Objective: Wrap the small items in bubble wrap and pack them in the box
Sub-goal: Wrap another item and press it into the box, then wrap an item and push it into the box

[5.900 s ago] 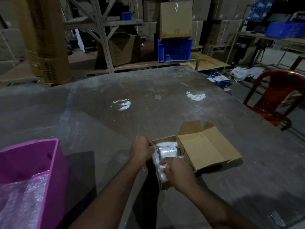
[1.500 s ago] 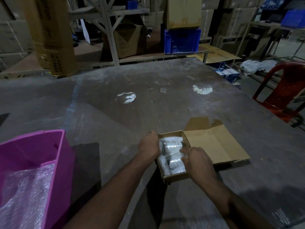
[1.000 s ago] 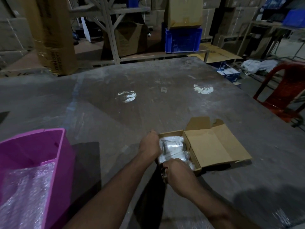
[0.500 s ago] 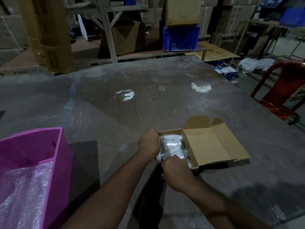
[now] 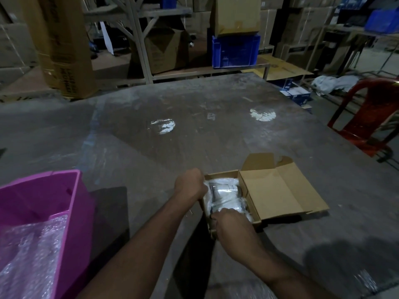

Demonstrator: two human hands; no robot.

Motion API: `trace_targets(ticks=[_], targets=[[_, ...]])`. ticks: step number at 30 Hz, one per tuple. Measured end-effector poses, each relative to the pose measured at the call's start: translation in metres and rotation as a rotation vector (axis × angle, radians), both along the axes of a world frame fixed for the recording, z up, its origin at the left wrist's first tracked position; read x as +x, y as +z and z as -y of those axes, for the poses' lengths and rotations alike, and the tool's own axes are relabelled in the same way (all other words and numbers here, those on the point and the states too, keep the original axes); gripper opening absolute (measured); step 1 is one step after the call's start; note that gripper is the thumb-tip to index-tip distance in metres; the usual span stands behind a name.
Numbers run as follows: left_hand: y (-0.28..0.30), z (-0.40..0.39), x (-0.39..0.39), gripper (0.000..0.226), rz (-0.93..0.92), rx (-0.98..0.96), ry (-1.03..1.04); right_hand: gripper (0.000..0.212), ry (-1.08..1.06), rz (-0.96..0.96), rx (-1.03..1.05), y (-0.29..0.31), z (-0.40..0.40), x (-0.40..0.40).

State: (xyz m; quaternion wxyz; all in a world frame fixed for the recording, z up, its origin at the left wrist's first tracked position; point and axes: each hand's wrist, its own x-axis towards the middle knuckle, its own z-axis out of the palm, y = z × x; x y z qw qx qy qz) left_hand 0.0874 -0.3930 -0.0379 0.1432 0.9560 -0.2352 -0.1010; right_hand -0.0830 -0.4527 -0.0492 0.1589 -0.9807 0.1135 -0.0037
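A wide grey table (image 5: pixel 194 137) fills the view, scuffed and shiny in two spots. On its near left corner stands a pink bin (image 5: pixel 71 203) with loose bubble wrap (image 5: pixel 32 251) inside. Near the middle front sits the small cardboard box (image 5: pixel 241 182), its long axis running from the person away across the table, its lid (image 5: pixel 278 195) folded out flat to the right. Inside lie the wrapped items (image 5: pixel 224 197), whitish, glossy bundles packed side by side, each lying crosswise to the box. The left hand (image 5: pixel 190 184) rests against the box's left wall, fingers curled over its rim. The right hand (image 5: pixel 231 223) covers the near end; its fingers seem curled onto the wrap, though the dim light hides the grip. A red chair (image 5: pixel 367 117) stands off to the right, and shelving with cartons and a blue crate (image 5: pixel 235 49) lies beyond.
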Motion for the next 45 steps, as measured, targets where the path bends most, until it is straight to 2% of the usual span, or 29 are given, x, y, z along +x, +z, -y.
trace_targets(ticks=[3, 8, 15, 18, 22, 29, 32, 36, 41, 45], targets=[[0.002, -0.002, 0.006, 0.022, 0.003, -0.049, 0.039, 0.036, 0.048, -0.034, -0.037, 0.002, -0.002, 0.002], [-0.005, 0.002, 0.004, 0.028, 0.032, -0.035, 0.081, 0.036, 0.071, -0.109, -0.109, 0.006, -0.003, 0.006], [-0.009, 0.009, -0.001, 0.031, 0.054, -0.026, 0.095, 0.025, 0.079, -0.128, -0.03, 0.01, 0.001, 0.005], [-0.01, 0.007, -0.002, 0.032, -0.01, -0.053, 0.103, 0.02, 0.054, -0.049, 0.094, 0.011, 0.009, 0.003], [-0.005, 0.002, 0.0, 0.025, -0.17, -0.123, 0.14, 0.027, -0.066, 0.223, 0.059, -0.002, 0.03, -0.004], [0.002, -0.009, -0.007, 0.018, -0.192, -0.195, 0.176, 0.037, -0.068, 0.176, 0.084, -0.015, 0.027, -0.01], [0.006, -0.021, -0.011, 0.019, -0.13, -0.307, 0.261, 0.038, 0.001, 0.114, 0.145, -0.008, 0.023, -0.005], [0.017, -0.053, -0.018, 0.014, -0.065, -0.392, 0.314, 0.033, 0.056, 0.286, 0.263, 0.007, 0.007, -0.016], [0.031, -0.101, -0.036, 0.013, -0.018, -0.525, 0.384, 0.027, 0.192, 0.294, 0.442, 0.022, -0.011, -0.015], [0.043, -0.144, -0.052, 0.017, 0.138, -0.587, 0.492, 0.026, 0.304, 0.327, 0.479, 0.028, -0.037, 0.0]])
